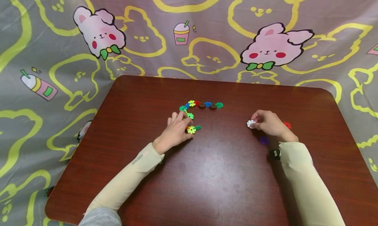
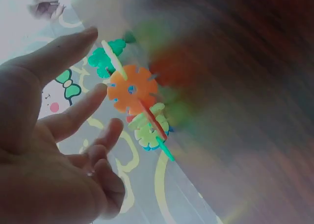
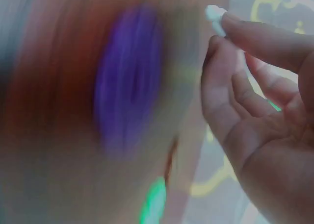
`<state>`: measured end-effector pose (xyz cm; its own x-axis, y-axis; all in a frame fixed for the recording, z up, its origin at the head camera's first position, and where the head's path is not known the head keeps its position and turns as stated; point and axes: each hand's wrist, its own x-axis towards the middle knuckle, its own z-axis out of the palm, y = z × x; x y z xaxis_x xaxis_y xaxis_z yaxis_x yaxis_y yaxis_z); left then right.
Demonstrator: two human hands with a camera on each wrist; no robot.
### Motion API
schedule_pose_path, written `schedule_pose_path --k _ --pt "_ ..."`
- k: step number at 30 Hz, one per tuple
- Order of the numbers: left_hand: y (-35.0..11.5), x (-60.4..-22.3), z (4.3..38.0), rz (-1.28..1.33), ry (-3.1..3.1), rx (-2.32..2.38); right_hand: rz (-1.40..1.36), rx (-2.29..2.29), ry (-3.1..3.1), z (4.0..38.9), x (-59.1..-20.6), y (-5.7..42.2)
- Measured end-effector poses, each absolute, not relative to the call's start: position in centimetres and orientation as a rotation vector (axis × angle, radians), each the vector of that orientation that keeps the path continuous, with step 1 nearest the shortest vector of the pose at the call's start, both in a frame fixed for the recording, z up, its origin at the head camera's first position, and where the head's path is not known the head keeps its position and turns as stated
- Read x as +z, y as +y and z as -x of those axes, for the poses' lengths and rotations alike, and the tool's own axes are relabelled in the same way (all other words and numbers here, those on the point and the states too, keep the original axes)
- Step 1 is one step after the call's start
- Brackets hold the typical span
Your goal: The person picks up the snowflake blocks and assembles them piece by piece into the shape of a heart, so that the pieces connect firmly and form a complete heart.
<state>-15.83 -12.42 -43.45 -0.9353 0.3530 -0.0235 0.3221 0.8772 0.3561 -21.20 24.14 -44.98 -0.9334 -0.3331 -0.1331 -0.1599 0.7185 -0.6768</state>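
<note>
A curved chain of interlocked plastic snowflake discs (image 1: 191, 129), in yellow, green, blue, red and brown, lies on the table. My left hand (image 1: 176, 129) is over its left bend, hiding some discs. In the left wrist view its thumb and fingers are spread beside an orange snowflake disc (image 2: 131, 90) of the chain, without curling round it. Farther right, my right hand (image 1: 268, 123) pinches a white snowflake disc (image 1: 251, 124) between thumb and fingers. The right wrist view shows that white disc edge-on at the fingertips. Below this hand lies a purple snowflake disc (image 1: 264, 140).
A red snowflake disc (image 1: 287, 125) lies just right of the right hand, partly covered by it. The dark wooden table (image 1: 206, 186) has rounded back corners. A patterned cloth (image 1: 212, 32) hangs behind it and along its sides.
</note>
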Motion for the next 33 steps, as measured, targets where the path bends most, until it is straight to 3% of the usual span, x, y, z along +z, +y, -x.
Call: schedule_pose_path --k 8,19,33 --pt "-11.9 -43.5 15.8 -0.571 2.933 0.414 0.325 -1.482 2.29 21.0 -46.1 18.3" --pt "-11.1 -43.9 15.9 -0.594 2.932 0.345 0.21 -1.668 2.036 20.3 -46.8 11.4" --pt "-11.0 -43.9 16.0 -0.638 2.938 0.376 0.125 -1.669 1.991 20.1 -46.6 9.1"
